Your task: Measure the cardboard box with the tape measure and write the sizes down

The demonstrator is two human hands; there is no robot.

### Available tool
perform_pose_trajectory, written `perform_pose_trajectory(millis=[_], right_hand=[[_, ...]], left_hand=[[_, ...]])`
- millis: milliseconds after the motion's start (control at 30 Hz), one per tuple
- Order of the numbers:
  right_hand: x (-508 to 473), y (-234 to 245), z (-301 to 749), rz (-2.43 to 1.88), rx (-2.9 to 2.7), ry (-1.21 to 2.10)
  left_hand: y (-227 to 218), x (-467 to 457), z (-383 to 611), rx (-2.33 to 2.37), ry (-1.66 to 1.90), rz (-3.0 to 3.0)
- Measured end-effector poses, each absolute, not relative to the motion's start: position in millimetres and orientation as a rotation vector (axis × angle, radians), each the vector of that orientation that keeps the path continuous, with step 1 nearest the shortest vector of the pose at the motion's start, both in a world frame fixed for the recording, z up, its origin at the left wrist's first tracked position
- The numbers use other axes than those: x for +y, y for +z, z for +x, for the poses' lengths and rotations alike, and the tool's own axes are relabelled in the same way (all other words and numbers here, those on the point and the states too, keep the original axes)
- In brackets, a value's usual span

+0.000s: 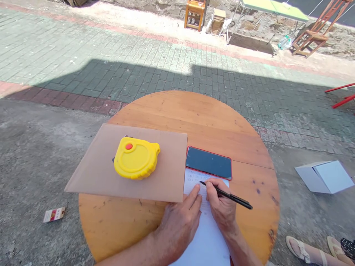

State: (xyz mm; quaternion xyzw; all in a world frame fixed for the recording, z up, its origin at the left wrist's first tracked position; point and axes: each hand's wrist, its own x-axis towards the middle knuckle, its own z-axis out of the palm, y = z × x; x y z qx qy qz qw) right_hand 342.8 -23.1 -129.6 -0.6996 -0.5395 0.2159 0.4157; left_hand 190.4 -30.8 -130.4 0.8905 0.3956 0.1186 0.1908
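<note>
Right hand [222, 209] pinches pen [236, 200] — left hand [181, 218] spread on paper [208, 242] — cardboard [95, 173] overhangs table [194, 114] edge.

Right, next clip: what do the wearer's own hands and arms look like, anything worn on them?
The left hand and right hand are both ungloved, with no ring or watch visible. The left forearm and right forearm show bare up to the picture's edge, no sleeve in view.

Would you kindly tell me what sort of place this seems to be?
Probably an outdoor yard or roadside: brick paving lies partly in bright sun, with a stone wall and a wooden chair beyond.
</note>
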Motion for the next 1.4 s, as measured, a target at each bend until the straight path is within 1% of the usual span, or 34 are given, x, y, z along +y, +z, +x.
perform_pose_trajectory(millis=[133, 767, 1400], right_hand=[[-23.5, -129.3, 343.8, -1.762, -1.338, 0.503], [-21.4, -127.9, 342.4, -1.748, -1.360, 0.515], [-22.7, -128.0, 342.8, -1.738, -1.365, 0.504]], left_hand=[[-129.7, -31.0, 190.0, 1.107, 0.340, 2.501], [-131.0, -31.6, 190.3, 1.095, 0.305, 2.496], [-131.1, -31.0, 190.8, 1.105, 0.353, 2.502]])
